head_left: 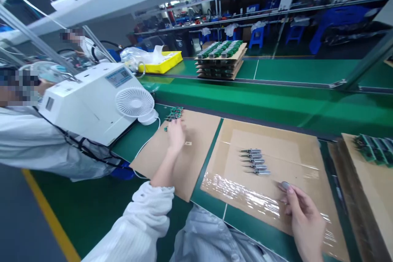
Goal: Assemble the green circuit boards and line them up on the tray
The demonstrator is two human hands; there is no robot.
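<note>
"What was she working with when you looked over?"

"Small green circuit boards (173, 114), a little cluster at the far corner of a cardboard sheet (196, 147) on the green worktop (276, 102). The left hand (175, 134) lay stretched toward them, fingers loosely open, tips just short of the boards. Nothing gripped."

"And the other?"

"The right hand (302, 217) rested on a second cardboard sheet under shiny film (245, 196), pinching something small and silvery (285, 185) between thumb and finger. Near it lay a neat row of slim metal parts (254, 161)."

"Would those boards be awkward to handle?"

"I'd judge them light, stiff and easily damaged; best lifted by the edges, not the face. The metal parts looked slick and prone to rolling."

"Anything else about?"

"A white machine (89, 102) with a small fan (135, 102) just beyond, and a co-worker's sleeve (37, 143) beside it."
</note>
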